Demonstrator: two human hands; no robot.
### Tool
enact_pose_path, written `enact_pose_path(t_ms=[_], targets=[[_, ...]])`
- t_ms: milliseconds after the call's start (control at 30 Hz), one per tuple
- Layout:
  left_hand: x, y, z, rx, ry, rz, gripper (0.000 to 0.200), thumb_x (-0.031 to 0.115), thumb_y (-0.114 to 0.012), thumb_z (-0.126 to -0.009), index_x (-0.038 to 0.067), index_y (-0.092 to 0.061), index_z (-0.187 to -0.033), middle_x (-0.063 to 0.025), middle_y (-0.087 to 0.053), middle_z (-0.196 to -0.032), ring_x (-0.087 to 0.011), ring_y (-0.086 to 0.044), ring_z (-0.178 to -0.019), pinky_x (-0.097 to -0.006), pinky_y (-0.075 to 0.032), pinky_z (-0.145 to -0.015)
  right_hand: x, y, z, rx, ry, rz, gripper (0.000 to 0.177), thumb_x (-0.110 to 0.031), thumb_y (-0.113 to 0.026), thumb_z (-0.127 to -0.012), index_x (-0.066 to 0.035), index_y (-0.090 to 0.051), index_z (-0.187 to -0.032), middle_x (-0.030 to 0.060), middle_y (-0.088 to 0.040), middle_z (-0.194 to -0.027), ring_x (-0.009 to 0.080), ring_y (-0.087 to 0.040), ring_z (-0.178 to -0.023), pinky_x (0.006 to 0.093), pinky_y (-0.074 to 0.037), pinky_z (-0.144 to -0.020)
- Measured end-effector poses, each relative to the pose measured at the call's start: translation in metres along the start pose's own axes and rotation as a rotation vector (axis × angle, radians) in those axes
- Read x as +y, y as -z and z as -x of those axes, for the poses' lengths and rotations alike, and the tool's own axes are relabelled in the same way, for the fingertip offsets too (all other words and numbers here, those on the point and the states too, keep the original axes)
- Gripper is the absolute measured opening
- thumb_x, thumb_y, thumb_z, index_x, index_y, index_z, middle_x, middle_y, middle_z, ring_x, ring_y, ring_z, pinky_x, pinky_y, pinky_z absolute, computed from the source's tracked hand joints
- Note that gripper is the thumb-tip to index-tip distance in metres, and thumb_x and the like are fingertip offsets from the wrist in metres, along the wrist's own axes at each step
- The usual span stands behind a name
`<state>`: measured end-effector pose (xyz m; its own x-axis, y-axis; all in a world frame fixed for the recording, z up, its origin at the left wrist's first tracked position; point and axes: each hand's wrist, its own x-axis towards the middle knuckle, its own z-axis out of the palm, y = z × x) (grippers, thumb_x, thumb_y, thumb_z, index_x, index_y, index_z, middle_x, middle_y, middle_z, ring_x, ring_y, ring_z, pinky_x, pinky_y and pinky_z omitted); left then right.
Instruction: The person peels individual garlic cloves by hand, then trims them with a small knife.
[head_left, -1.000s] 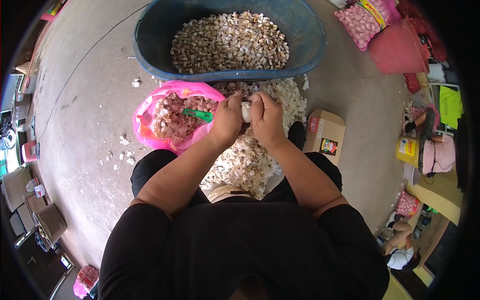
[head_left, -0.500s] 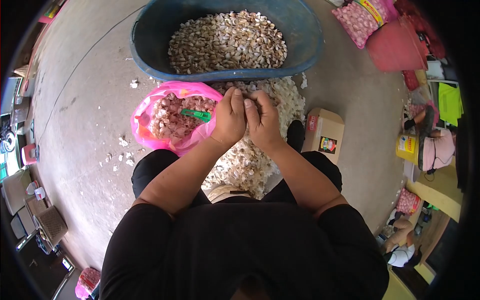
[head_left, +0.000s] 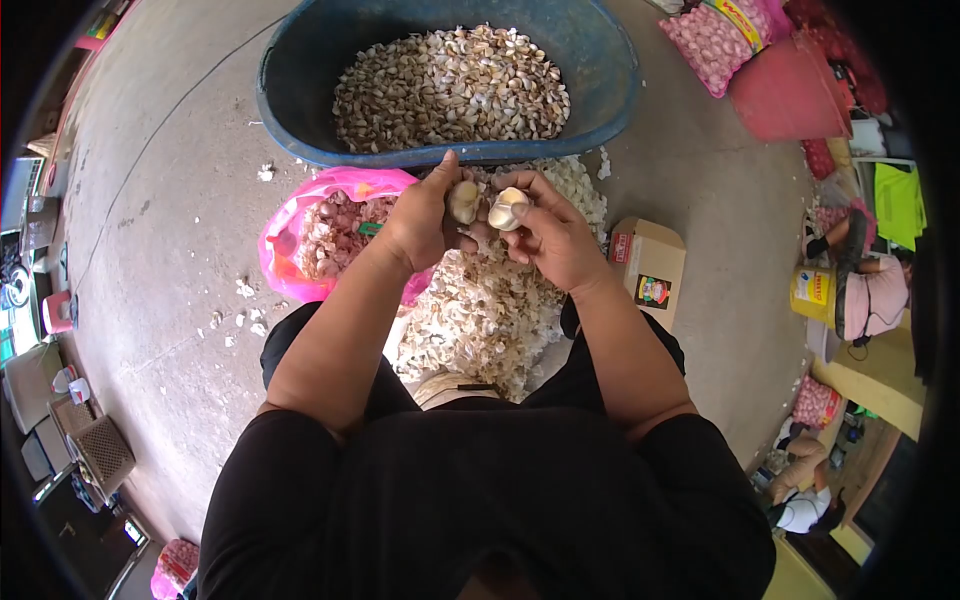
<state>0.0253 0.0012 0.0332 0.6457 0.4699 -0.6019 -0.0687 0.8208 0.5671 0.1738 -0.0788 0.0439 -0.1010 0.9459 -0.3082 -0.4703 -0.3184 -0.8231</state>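
Note:
My left hand is closed on a piece of garlic, its thumb pointing up. Just beside it, my right hand grips another garlic piece with pale cloves showing. The two pieces are apart. Beneath both hands lies a heap of loose garlic skins. Close to my left hand stands an open pink bag of garlic bulbs and skins, with a green tool partly hidden behind the hand. A large blue tub of separated cloves is beyond the hands.
An open cardboard box rests right of the heap. Farther right are a red tub, net bags of garlic, a yellow container and two people at work. Crates stand at the far left.
My hands were pressed together and have moved apart, with garlic now showing in each. My left arm has shifted left and covers more of the pink bag and green tool.

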Motion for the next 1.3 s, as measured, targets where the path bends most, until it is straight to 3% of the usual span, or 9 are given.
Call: enact_pose_path(t_ms=[67, 200, 333, 633, 733, 833, 1033, 1133, 1300], targets=[[0.001, 0.004, 0.002, -0.009, -0.027, -0.082, 0.04, 0.044, -0.045, -0.084, 0.006, -0.049, -0.097, -0.0062, -0.056, -0.079, -0.0144, -0.056, -0.064, -0.0271, -0.046, -0.052, -0.003, 0.006, 0.001, 0.012, -0.028, 0.156, 0.025, -0.008, -0.045, -0.083, -0.004, -0.045, -0.108, 0.0032, -0.05, -0.081, 0.0079, -0.045, -0.063, 0.0206, -0.038, -0.052], [-0.006, -0.001, 0.002, -0.059, -0.188, -0.409, 0.046, 0.026, -0.065, -0.075, -0.001, -0.047, -0.107, -0.0059, -0.057, -0.081, -0.0111, -0.054, -0.066, -0.0231, -0.044, -0.051, -0.002, 0.014, 0.001, 0.02, 0.047, 0.486, 0.032, 0.0, -0.047, -0.081, -0.002, -0.044, -0.113, 0.003, -0.051, -0.088, 0.0084, -0.048, -0.071, 0.0214, -0.042, -0.06], [-0.022, 0.001, -0.009, -0.125, -0.283, -0.497, 0.047, 0.022, -0.06, -0.079, -0.001, -0.042, -0.117, -0.0038, -0.056, -0.089, -0.0067, -0.05, -0.068, -0.02, -0.042, -0.055, 0.006, 0.016, -0.001, 0.094, 0.167, 0.681, 0.033, 0.004, -0.05, -0.079, -0.002, -0.046, -0.111, 0.0031, -0.052, -0.091, 0.0076, -0.049, -0.078, 0.0213, -0.043, -0.066], [-0.02, -0.01, -0.004, -0.095, -0.205, -0.321, 0.021, 0.015, -0.05, -0.085, 0.004, -0.046, -0.102, -0.0011, -0.053, -0.078, -0.0057, -0.049, -0.059, -0.0183, -0.039, -0.047, 0.01, 0.021, -0.007, 0.209, 0.334, 0.681, 0.02, -0.004, -0.053, -0.081, -0.001, -0.053, -0.1, 0.0051, -0.056, -0.083, 0.0099, -0.054, -0.07, 0.0224, -0.045, -0.06], [-0.022, -0.01, -0.005, -0.111, -0.234, -0.207, 0.028, 0.018, -0.05, -0.085, 0.002, -0.045, -0.107, -0.0059, -0.053, -0.093, -0.0101, -0.051, -0.078, -0.0216, -0.041, -0.068, 0.011, 0.02, -0.008, 0.262, 0.329, 0.619, 0.019, -0.007, -0.056, -0.08, -0.001, -0.054, -0.098, 0.0067, -0.057, -0.08, 0.0121, -0.056, -0.068, 0.0239, -0.045, -0.058], [-0.025, -0.006, -0.007, -0.071, -0.167, -0.072, 0.025, 0.019, -0.046, -0.087, 0.003, -0.045, -0.106, -0.0056, -0.053, -0.093, -0.0104, -0.05, -0.079, -0.0234, -0.04, -0.071, 0.003, 0.002, -0.002, 0.276, 0.356, 0.766, 0.021, -0.01, -0.058, -0.079, -0.001, -0.053, -0.097, 0.0091, -0.058, -0.08, 0.0145, -0.058, -0.069, 0.0258, -0.045, -0.059], [-0.024, -0.003, -0.009, -0.047, -0.433, -0.571, 0.021, 0.018, -0.041, -0.089, 0.003, -0.042, -0.104, -0.004, -0.05, -0.086, -0.0081, -0.048, -0.076, -0.0207, -0.041, -0.063, 0.008, 0.008, -0.004, 0.186, 0.454, 0.842, 0.023, -0.016, -0.058, -0.079, -0.001, -0.051, -0.096, 0.0126, -0.058, -0.078, 0.0194, -0.059, -0.069, 0.0289, -0.045, -0.06], [-0.033, -0.011, -0.004, -0.068, -0.333, -0.429, 0.019, 0.019, -0.04, -0.09, 0.004, -0.041, -0.101, -0.0021, -0.048, -0.081, -0.0061, -0.046, -0.071, -0.0186, -0.04, -0.057, 0.009, 0.001, -0.002, 0.236, 0.419, 0.837, 0.019, -0.017, -0.057, -0.08, -0.002, -0.049, -0.088, 0.013, -0.057, -0.073, 0.0202, -0.058, -0.065, 0.0297, -0.045, -0.057], [-0.047, -0.027, -0.002, 0.007, -0.561, -0.313, 0.021, 0.023, -0.035, -0.092, 0.007, -0.047, -0.087, 0.0018, -0.046, -0.066, -0.0032, -0.041, -0.053, -0.0168, -0.033, -0.045, 0.014, -0.01, -0.001, 0.358, 0.493, 0.845, 0.02, -0.02, -0.055, -0.082, -0.003, -0.046, -0.079, 0.0109, -0.054, -0.063, 0.0158, -0.054, -0.055, 0.0291, -0.042, -0.05]])
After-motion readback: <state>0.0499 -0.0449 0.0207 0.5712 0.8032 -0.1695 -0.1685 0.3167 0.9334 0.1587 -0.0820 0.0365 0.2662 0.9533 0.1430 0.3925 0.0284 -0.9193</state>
